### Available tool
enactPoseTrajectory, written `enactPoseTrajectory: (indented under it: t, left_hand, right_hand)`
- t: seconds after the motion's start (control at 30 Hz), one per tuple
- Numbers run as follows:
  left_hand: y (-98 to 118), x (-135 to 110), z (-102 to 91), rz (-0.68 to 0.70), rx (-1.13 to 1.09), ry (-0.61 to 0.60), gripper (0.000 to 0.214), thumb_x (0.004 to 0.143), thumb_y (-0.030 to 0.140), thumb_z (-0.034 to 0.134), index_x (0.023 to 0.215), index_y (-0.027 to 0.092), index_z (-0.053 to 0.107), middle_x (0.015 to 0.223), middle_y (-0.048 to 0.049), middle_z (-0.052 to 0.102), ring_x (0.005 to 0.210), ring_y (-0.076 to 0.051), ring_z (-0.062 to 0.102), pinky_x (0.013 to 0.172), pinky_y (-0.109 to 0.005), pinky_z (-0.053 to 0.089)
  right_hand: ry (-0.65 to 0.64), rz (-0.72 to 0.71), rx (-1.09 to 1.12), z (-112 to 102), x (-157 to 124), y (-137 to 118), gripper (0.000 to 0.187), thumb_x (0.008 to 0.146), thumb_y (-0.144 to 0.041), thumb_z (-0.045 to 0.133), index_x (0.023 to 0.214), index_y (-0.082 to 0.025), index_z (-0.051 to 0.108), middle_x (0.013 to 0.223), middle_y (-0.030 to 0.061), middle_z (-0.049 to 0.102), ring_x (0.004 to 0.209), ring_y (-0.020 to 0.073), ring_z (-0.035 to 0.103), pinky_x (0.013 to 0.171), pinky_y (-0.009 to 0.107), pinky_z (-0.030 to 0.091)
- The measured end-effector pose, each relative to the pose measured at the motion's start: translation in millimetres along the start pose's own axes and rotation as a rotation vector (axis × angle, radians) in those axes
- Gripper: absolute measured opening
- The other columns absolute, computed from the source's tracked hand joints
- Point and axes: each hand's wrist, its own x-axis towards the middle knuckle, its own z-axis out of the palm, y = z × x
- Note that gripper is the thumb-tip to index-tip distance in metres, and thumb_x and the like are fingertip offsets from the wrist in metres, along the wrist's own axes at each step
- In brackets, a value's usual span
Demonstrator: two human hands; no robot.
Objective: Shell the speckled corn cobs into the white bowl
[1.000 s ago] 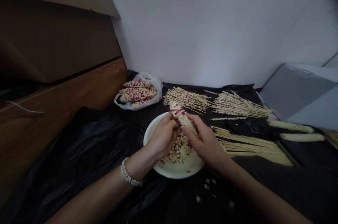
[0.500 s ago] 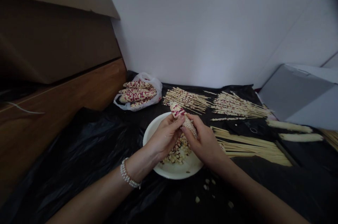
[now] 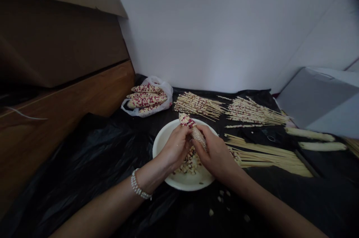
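Both my hands grip one ear of corn [image 3: 187,120], held tilted above a white bowl [image 3: 161,139]. White and dark red kernels cover its far end, while the near part is bare cob. My left hand [image 3: 177,145] wraps it from the left, with a beaded bracelet on the wrist. From the right, my right hand [image 3: 215,151] closes round the bare part, thumb on the near side. Loose corn kernels [image 3: 190,163] lie in the bowl beneath. Some fingertips are hidden behind the cob and the hands.
A plastic bag of corn ears [image 3: 147,99] lies at the back left. Two bundles of kernel-threaded skewers [image 3: 198,104] are behind the bowl. Bare sticks [image 3: 269,157] and two stripped cobs [image 3: 322,146] lie right. Stray kernels [image 3: 211,212] dot the black plastic sheet [image 3: 112,148].
My hands and the ear of corn have dipped slightly towards the bowl. My left hand's fingers have curled in closer to the right hand. The view has shifted a little.
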Motion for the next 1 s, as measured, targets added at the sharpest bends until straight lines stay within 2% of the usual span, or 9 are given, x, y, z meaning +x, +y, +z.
enactPoseTrajectory:
  t: [0.1, 0.2, 0.37, 0.5, 0.63, 0.77, 1.0]
  left_hand:
    - [0.6, 1.2, -2.0, -0.007, 0.026, 0.008, 0.005, 0.07, 0.01, 0.056, 0.069, 0.016, 0.057, 0.065, 0.0016, 0.052, 0.065, -0.012, 0.05, 0.062, -0.023, 0.04]
    - [0.4, 0.6, -0.7, -0.017, 0.043, 0.024, 0.006, 0.067, 0.01, 0.055, 0.069, 0.016, 0.058, 0.067, -0.0002, 0.057, 0.066, -0.013, 0.051, 0.063, -0.024, 0.042]
    - [-3.6, -0.9, 1.7, -0.018, 0.067, 0.075, 0.031, 0.057, 0.0, 0.049, 0.078, 0.017, 0.063, 0.072, -0.0003, 0.063, 0.068, -0.015, 0.056, 0.063, -0.025, 0.042]
    - [4.0, 0.2, -0.2, -0.125, -0.027, -0.018, 0.031, 0.05, -0.003, 0.047, 0.07, 0.014, 0.063, 0.072, -0.0017, 0.063, 0.069, -0.013, 0.056, 0.065, -0.022, 0.043]
    - [17.3, 0.3, 1.7, -0.23, -0.189, 0.012, 0.017, 0.064, 0.0, 0.051, 0.067, 0.012, 0.063, 0.068, -0.0018, 0.061, 0.064, -0.01, 0.054, 0.068, -0.023, 0.048]
    - [22.1, -1.8, 6.8, -0.25, -0.239, 0.073, 0.014, 0.076, 0.006, 0.055, 0.07, 0.013, 0.065, 0.07, -0.0023, 0.063, 0.064, -0.011, 0.056, 0.065, -0.023, 0.049]
    - [18.8, -0.6, 9.9, -0.235, -0.23, 0.117, 0.016, 0.08, 0.004, 0.053, 0.073, 0.012, 0.066, 0.07, -0.0019, 0.065, 0.064, -0.01, 0.058, 0.066, -0.023, 0.049]
  right_hand:
    - [-0.013, -0.005, -0.013, 2.1, -0.4, 1.4, 0.035, 0.089, -0.025, 0.047, 0.124, -0.022, 0.047, 0.117, 0.0111, 0.065, 0.104, 0.0273, 0.063, 0.089, 0.043, 0.047]
    - [-0.019, -0.015, 0.007, 2.4, -0.2, 1.8, 0.032, 0.089, -0.025, 0.047, 0.122, -0.023, 0.048, 0.115, 0.0092, 0.066, 0.102, 0.0263, 0.063, 0.086, 0.042, 0.048]
    - [-0.014, 0.051, 0.056, -1.8, 0.8, 1.3, 0.03, 0.09, -0.029, 0.047, 0.119, -0.023, 0.05, 0.112, 0.0087, 0.067, 0.1, 0.0257, 0.064, 0.086, 0.041, 0.047]
    - [-0.035, 0.097, 0.065, -7.0, 2.8, 0.8, 0.028, 0.09, -0.033, 0.048, 0.116, -0.022, 0.052, 0.109, 0.009, 0.068, 0.096, 0.026, 0.065, 0.083, 0.04, 0.047]
    - [0.004, 0.126, 0.027, -9.8, 4.0, -1.7, 0.031, 0.09, -0.034, 0.048, 0.119, -0.022, 0.05, 0.109, 0.01, 0.068, 0.096, 0.0273, 0.064, 0.082, 0.041, 0.046]
    - [0.03, 0.137, 0.008, -10.5, 2.9, -4.6, 0.034, 0.091, -0.033, 0.046, 0.122, -0.021, 0.049, 0.113, 0.0112, 0.067, 0.098, 0.0281, 0.064, 0.083, 0.042, 0.046]
    - [0.047, 0.089, -0.03, -5.0, 1.0, -0.6, 0.034, 0.09, -0.028, 0.045, 0.123, -0.02, 0.047, 0.113, 0.0116, 0.066, 0.099, 0.0274, 0.063, 0.084, 0.042, 0.046]
